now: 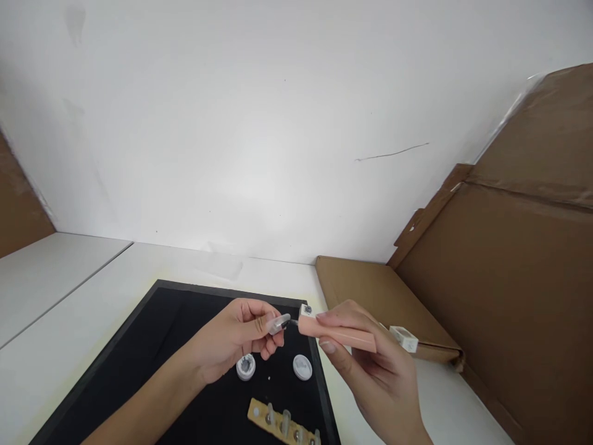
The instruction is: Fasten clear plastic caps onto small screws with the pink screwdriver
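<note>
From where I stand, the white wall [259,136] takes up most of the view, with a tall cardboard panel [523,284] leaning in on the right. Below runs the white desk [83,327], and on it lies a black mat [185,327] with a slightly paler border. A flat cardboard box [365,281] sits beyond the mat's right side, against the panel. Over the mat's right part the two hands meet: the right hand [377,368] is closed around a pink tool [345,335] with a white end, held almost level, that end aimed left; the left hand [241,339] has its thumb and fingertips pinched together. Nearer me on the mat, a yellowish strip [278,424] slants down to the right, carrying several clear upright pieces. A small white block [404,339] shows just behind the right hand, by the box. An open white jar [246,367] stands just below the left hand, and its round white lid [302,367] lies apart to the right. Smallest is the clear curved piece [278,324] in the left hand's pinch, right before the tool's white end; whether they touch I can't tell.
</note>
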`<state>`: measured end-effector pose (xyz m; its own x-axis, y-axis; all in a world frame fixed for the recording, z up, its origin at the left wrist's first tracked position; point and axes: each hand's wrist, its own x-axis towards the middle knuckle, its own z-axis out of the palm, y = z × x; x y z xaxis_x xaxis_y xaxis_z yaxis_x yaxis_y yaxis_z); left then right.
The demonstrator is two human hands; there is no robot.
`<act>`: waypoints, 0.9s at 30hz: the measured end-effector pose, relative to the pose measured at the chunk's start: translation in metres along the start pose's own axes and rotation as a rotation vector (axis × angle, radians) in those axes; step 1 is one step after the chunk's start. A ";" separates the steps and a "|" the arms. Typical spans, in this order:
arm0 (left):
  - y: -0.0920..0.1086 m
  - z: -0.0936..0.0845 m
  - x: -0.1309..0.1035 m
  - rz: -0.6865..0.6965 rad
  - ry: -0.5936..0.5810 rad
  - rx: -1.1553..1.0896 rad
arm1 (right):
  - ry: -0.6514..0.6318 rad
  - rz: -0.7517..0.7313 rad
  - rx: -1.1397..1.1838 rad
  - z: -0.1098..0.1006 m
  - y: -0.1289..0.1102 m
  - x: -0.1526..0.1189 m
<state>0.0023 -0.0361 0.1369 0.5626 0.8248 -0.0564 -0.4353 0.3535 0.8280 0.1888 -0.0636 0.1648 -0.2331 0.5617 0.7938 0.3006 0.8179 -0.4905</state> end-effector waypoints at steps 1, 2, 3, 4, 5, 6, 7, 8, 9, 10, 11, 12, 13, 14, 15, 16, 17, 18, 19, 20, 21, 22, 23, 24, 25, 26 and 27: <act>0.000 0.000 0.000 -0.007 -0.005 -0.007 | 0.008 0.008 0.005 0.000 0.001 0.000; 0.000 -0.001 0.000 -0.012 -0.009 -0.012 | 0.015 0.014 0.009 -0.001 0.001 -0.001; 0.000 -0.001 0.000 -0.017 -0.012 -0.017 | 0.019 0.018 0.013 -0.001 0.002 -0.001; 0.000 -0.002 0.000 -0.021 -0.015 -0.017 | 0.022 0.020 0.015 -0.002 0.004 -0.002; 0.000 -0.002 0.000 -0.024 -0.018 -0.018 | 0.027 0.023 0.016 -0.002 0.005 -0.002; 0.000 -0.003 0.000 -0.026 -0.017 -0.017 | 0.034 0.026 0.015 -0.003 0.007 -0.002; 0.000 -0.003 0.000 -0.027 -0.015 -0.017 | 0.045 0.031 0.014 -0.003 0.008 -0.003; 0.001 -0.003 0.000 -0.028 -0.010 -0.018 | 0.055 0.035 0.014 -0.004 0.009 -0.003; 0.001 -0.004 0.001 -0.028 -0.006 -0.019 | 0.063 0.037 0.017 -0.004 0.010 -0.004; 0.001 -0.004 0.001 -0.028 -0.002 -0.020 | 0.067 0.037 0.023 -0.004 0.010 -0.004; 0.002 -0.004 0.002 -0.028 0.002 -0.021 | 0.068 0.031 0.031 -0.004 0.009 -0.004; 0.002 -0.003 0.002 -0.030 0.006 -0.021 | 0.063 0.023 0.040 -0.004 0.008 -0.004; 0.002 -0.003 0.003 -0.033 0.010 -0.022 | 0.052 0.014 0.050 -0.004 0.006 -0.004; 0.003 -0.002 0.003 -0.038 0.015 -0.022 | 0.037 0.009 0.062 -0.003 0.004 -0.004; 0.003 -0.002 0.003 -0.043 0.020 -0.021 | 0.015 0.015 0.072 -0.002 0.002 -0.003; 0.003 -0.001 0.003 -0.047 0.023 -0.020 | -0.007 0.026 0.080 -0.001 0.000 -0.003; 0.003 -0.001 0.004 -0.048 0.023 -0.019 | -0.027 0.041 0.084 0.000 -0.002 -0.002; 0.003 -0.001 0.004 -0.047 0.018 -0.017 | -0.039 0.053 0.087 0.002 -0.003 -0.001; 0.003 -0.001 0.003 -0.043 0.011 -0.016 | -0.042 0.060 0.088 0.003 -0.004 0.000; 0.003 -0.001 0.003 -0.040 0.003 -0.012 | -0.039 0.060 0.087 0.003 -0.003 0.001; 0.003 -0.001 0.003 -0.036 -0.003 -0.009 | -0.031 0.055 0.089 0.003 -0.002 0.001; 0.003 -0.002 0.002 -0.033 -0.007 -0.004 | -0.023 0.047 0.092 0.003 0.000 0.002; 0.002 -0.002 0.002 -0.030 -0.005 0.003 | -0.018 0.044 0.095 0.002 0.003 0.002; 0.002 -0.003 0.001 -0.029 -0.002 0.012 | -0.013 0.042 0.099 0.001 0.006 0.002; 0.002 -0.003 0.000 -0.027 0.003 0.022 | -0.005 0.042 0.102 0.000 0.008 0.001; 0.003 -0.003 0.000 -0.024 0.009 0.034 | 0.005 0.042 0.105 -0.002 0.011 0.001; 0.003 -0.003 -0.001 -0.020 0.019 0.052 | 0.017 0.043 0.108 -0.003 0.013 0.000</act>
<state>-0.0012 -0.0349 0.1377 0.5570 0.8263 -0.0834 -0.3864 0.3467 0.8547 0.1957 -0.0528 0.1595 -0.2062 0.5951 0.7768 0.2087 0.8023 -0.5592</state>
